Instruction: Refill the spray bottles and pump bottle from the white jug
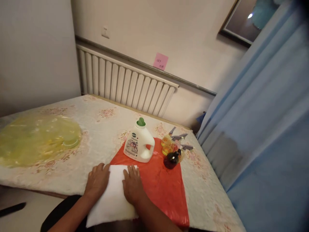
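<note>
A white cloth (113,196) is being pressed flat at the near edge of the table (96,129), partly overlapping a red plastic sheet (161,187). The left hand (97,182) is being laid palm-down on the cloth's left border, fingers spread; the right hand (132,187) is being rested likewise toward the middle — nothing is being pinched. Risk (as judged): the cloth is overhanging the table edge and could be dragged off by a backward pull. A white detergent jug (139,143) and small bottles (172,151) are standing just beyond — liable to be toppled if the sheet is shifted.
</note>
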A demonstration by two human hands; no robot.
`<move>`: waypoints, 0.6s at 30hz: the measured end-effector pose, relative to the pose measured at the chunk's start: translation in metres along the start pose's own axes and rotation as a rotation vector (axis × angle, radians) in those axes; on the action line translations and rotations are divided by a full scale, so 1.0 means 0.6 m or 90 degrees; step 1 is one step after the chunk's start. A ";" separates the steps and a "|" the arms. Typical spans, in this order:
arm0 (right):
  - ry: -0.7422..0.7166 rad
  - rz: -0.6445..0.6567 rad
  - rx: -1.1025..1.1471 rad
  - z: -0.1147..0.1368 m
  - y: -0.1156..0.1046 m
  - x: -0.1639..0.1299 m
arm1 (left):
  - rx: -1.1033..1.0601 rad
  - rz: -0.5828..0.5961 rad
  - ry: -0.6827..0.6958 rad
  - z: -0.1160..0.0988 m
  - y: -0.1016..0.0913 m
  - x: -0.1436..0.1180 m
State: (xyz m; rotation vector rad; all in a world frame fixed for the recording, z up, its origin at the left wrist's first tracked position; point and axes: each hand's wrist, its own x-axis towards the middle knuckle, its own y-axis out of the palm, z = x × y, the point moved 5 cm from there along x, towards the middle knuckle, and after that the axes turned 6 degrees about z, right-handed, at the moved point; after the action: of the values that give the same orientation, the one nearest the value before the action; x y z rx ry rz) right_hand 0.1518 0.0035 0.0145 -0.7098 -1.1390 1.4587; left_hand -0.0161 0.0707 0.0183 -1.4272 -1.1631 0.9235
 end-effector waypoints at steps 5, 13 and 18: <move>0.003 0.017 -0.015 -0.004 -0.007 0.003 | -0.043 0.047 -0.027 0.019 -0.001 0.028; 0.041 -0.038 0.014 0.011 -0.070 -0.008 | -0.220 -0.028 0.145 -0.045 -0.075 -0.033; 0.001 -0.024 0.021 0.014 -0.127 -0.057 | -0.332 -0.010 0.313 -0.095 -0.118 -0.164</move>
State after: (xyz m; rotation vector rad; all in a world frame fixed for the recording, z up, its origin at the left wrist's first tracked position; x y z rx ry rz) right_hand 0.1813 -0.0362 0.0819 -0.6635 -1.1197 1.4425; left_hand 0.0023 -0.0383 0.0936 -1.9200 -1.0682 0.2205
